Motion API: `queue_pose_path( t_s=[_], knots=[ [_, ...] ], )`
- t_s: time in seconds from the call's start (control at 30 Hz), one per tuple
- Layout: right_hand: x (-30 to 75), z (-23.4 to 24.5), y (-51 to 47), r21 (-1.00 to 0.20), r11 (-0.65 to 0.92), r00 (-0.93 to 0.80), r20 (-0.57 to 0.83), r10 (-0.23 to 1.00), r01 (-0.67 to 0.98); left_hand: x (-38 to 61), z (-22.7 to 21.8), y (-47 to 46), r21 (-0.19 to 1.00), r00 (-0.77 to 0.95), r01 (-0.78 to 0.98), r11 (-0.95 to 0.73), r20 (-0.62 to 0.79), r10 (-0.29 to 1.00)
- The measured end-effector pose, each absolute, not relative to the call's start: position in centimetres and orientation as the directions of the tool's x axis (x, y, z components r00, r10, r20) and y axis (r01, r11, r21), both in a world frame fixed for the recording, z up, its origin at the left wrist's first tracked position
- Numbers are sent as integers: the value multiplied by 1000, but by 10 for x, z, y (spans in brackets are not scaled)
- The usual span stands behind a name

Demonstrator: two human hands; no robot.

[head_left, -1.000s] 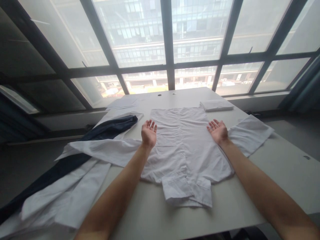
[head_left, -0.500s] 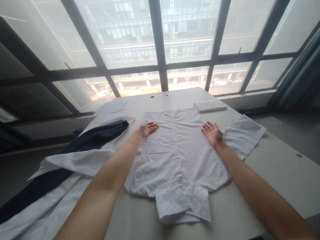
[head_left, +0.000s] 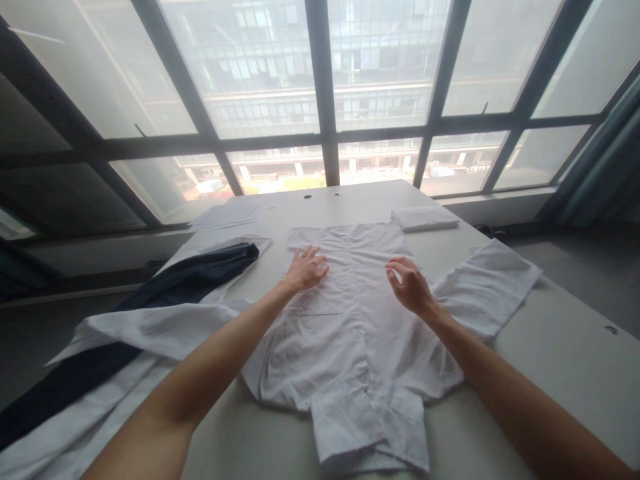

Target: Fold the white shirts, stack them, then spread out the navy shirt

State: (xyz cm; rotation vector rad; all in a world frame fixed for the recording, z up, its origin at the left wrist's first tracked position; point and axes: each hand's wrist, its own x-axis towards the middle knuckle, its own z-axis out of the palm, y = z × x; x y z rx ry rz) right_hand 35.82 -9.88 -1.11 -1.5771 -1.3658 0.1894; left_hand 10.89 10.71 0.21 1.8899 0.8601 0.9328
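Observation:
A white button-up shirt (head_left: pixel 345 320) lies front side up on the white table (head_left: pixel 560 347), its collar (head_left: pixel 350 423) toward me and its hem at the far end. Wrinkles run across its front. One sleeve (head_left: pixel 493 280) stretches out to the right. My left hand (head_left: pixel 306 268) is palm down over the shirt's left side, fingers spread, holding nothing. Above the right side is my right hand (head_left: pixel 409 283), fingers loosely bent and apart, with nothing between them. Whether either hand presses on the cloth, I cannot tell.
Dark navy cloth (head_left: pixel 200 273) and more white cloth (head_left: pixel 150 327) are heaped along the table's left side. A folded white cloth (head_left: pixel 425 219) lies at the back right, and thin white sheets (head_left: pixel 225 215) at the back left. Large windows (head_left: pixel 260 73) stand behind the table.
Both hands have turned from palms up to palms down and moved inward over the shirt, slightly nearer to me. The camera view has shifted slightly.

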Motion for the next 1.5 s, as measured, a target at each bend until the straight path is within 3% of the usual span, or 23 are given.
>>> queue_pose_path(
  t_s=[0.13, 0.27, 0.43, 0.53, 0.63, 0.73, 0.83, 0.93, 1.0, 1.1, 1.2, 1.4, 1.5],
  knots=[
    [331, -12, -109, -494, 51, 169, 389, 906, 868, 99, -9, 101, 830, 544, 242, -503, 314, 778],
    [319, -27, -111, -378, 46, 46, 230, 972, 925, 93, -20, 93, 804, 545, 284, -522, 313, 778],
    [322, -34, -124, -358, 65, -2, 174, 985, 931, 88, -19, 80, 938, 515, 174, -300, 174, 839],
    [322, -32, -125, -476, 79, 40, 234, 971, 876, 89, -15, 79, 959, 532, 132, -252, 146, 834],
    [320, -24, -103, -763, 77, 234, 290, 928, 642, 100, -11, 88, 973, 510, 84, -217, 145, 848],
    [320, -11, -60, -992, 27, 376, 74, 924, 127, 114, -6, 103, 970, 518, 80, -231, 158, 841],
    [329, 0, -17, -956, -120, 297, -200, 934, -267, 123, 0, 121, 970, 646, 100, -223, 107, 756],
    [347, 5, 18, -893, -177, 209, -282, 936, -414, 126, 3, 139, 980, 720, 94, -176, 55, 692],
    [360, 6, 39, -921, -135, 263, -242, 934, -366, 126, 2, 149, 981, 698, 66, -182, 85, 711],
    [368, 7, 74, -993, -66, 416, -103, 904, -102, 123, -4, 160, 935, 666, 65, -350, 220, 713],
    [364, 11, 114, -983, -139, 467, -69, 882, 119, 119, -10, 162, 853, 698, 96, -513, 309, 646],
    [352, 11, 190, -892, -394, 586, -201, 785, 221, 117, -11, 155, 904, 766, 125, -408, 173, 619],
    [350, 0, 208, -888, -331, 554, -108, 826, 320, 117, -11, 154, 945, 742, 132, -298, 105, 662]
  ],
)
